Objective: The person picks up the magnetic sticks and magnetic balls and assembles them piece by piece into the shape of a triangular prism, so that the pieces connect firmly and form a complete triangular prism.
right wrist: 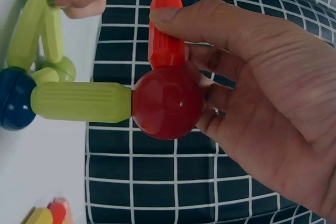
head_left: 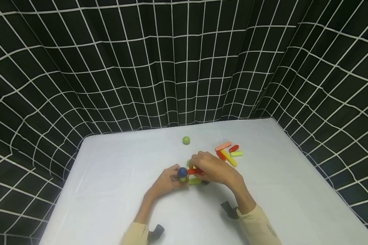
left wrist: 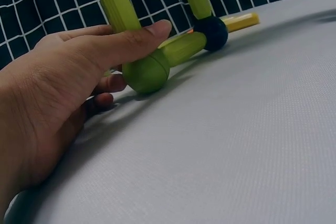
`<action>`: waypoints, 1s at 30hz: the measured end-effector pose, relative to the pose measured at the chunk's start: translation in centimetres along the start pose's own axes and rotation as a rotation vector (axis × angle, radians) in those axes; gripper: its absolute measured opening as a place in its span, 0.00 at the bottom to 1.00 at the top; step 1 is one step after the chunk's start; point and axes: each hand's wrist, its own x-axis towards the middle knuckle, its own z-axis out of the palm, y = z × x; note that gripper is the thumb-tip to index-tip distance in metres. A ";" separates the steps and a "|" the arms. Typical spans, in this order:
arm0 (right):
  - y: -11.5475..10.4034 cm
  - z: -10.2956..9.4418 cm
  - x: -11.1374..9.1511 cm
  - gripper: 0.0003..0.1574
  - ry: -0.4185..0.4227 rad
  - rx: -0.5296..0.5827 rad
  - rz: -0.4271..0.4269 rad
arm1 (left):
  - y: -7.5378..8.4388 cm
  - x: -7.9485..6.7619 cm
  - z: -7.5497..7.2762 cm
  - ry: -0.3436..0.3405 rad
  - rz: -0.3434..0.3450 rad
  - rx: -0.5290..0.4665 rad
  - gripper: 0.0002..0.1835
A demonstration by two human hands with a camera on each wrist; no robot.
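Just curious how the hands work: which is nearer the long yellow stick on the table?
Right. In the head view, the right hand is just left of the long yellow stick; the left hand is farther left.

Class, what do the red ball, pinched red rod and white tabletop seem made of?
Red ball: probably glossy plastic; it shows small highlights.
Red rod: likely plastic, fairly shiny, with regular lengthwise ridges.
White tabletop: perhaps cloth or textured vinyl; matte, with fine weave-like grain.
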 end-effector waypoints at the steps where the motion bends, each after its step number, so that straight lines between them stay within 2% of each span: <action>1: 0.0 0.0 0.0 0.17 0.000 0.001 0.000 | 0.0 0.0 0.0 -0.003 -0.004 0.002 0.08; 4: 0.1 -0.1 -0.2 0.19 -0.003 0.028 0.001 | 0.0 -0.1 0.0 -0.006 -0.010 0.005 0.09; 8: 1.2 -0.6 -0.8 0.20 0.004 0.131 0.035 | -0.1 -0.1 0.0 0.005 -0.002 0.015 0.11; 11: 2.6 -1.3 -1.5 0.18 0.040 0.200 0.114 | -0.2 -0.1 0.0 0.010 0.004 0.030 0.11; 13: 3.7 -1.7 -2.1 0.17 0.082 0.200 0.182 | -0.2 -0.1 0.0 0.026 0.004 0.043 0.11; 16: 5.6 -2.0 -2.9 0.16 0.082 0.179 0.308 | -0.3 -0.1 0.0 0.068 -0.002 0.057 0.09; 18: 6.9 -1.9 -3.6 0.17 0.014 0.175 0.415 | -0.3 -0.1 0.0 0.100 0.000 0.057 0.08; 24: 9.4 -1.2 -5.2 0.15 -0.331 0.227 0.741 | -0.3 -0.1 0.1 0.139 -0.013 0.077 0.08; 27: 10.0 -0.8 -5.6 0.13 -0.385 0.240 0.807 | -0.4 0.0 0.1 0.147 -0.033 0.080 0.09; 30: 10.6 -0.7 -5.6 0.15 -0.359 0.224 0.793 | -0.5 0.0 0.2 0.145 -0.041 0.073 0.08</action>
